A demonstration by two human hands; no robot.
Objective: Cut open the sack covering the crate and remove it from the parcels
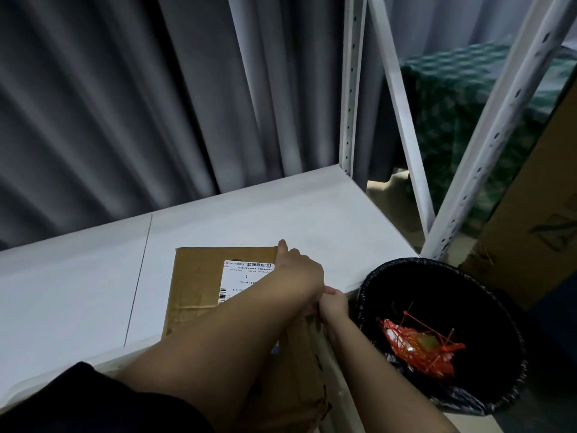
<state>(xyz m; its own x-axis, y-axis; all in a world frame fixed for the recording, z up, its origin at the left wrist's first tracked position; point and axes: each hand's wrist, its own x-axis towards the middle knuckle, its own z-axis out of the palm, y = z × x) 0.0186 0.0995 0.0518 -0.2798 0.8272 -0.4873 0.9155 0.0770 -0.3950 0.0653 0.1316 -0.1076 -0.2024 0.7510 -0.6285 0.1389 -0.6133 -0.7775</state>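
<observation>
A white shipping label point(246, 281) on the cardboard parcel point(196, 282) shows a barcode and "1"; other print unreadable.

Matt brown cardboard parcel point(196, 285), smooth white painted metal shelf point(249, 214), glossy crinkled black plastic bin liner point(437, 339)

The flat brown cardboard parcel point(199, 282) at lower centre of the frame is partly covered: the left forearm point(218, 335) crosses its near right part and hides the lower end of its white shipping label point(240, 278), whose print is too small to read. The left hand point(299, 276) covers the parcel's far right corner. The right hand point(334, 303), just right of it, has its fingertips tucked out of sight behind the left wrist, so its grip cannot be told. The round black lined bin point(499, 323) at lower right holds a red netted object point(418, 345), too tangled to identify. The large brown carton point(537, 214) is cut off by the right edge.
</observation>
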